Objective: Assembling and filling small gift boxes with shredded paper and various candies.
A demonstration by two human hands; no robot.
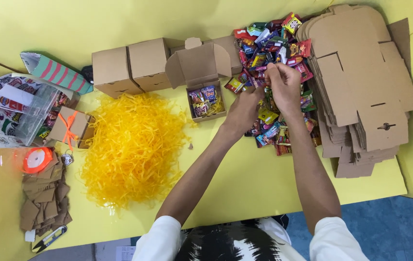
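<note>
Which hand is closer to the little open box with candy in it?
Left. The left hand is just right of the open box; the right hand is farther right, over the candy pile.

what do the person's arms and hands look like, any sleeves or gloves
Both arms are bare from the short white sleeves down. The left sleeve and right sleeve are plain white cuffs ending above the elbow. The left hand and right hand wear no gloves, and no watch, ring or bracelet shows on them.

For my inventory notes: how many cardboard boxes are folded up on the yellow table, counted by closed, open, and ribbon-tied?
Closed boxes: 2
Open box with candy inside: 1
Ribbon-tied box: 1
Total: 4
The flat box blanks at the right are not counted.
</note>
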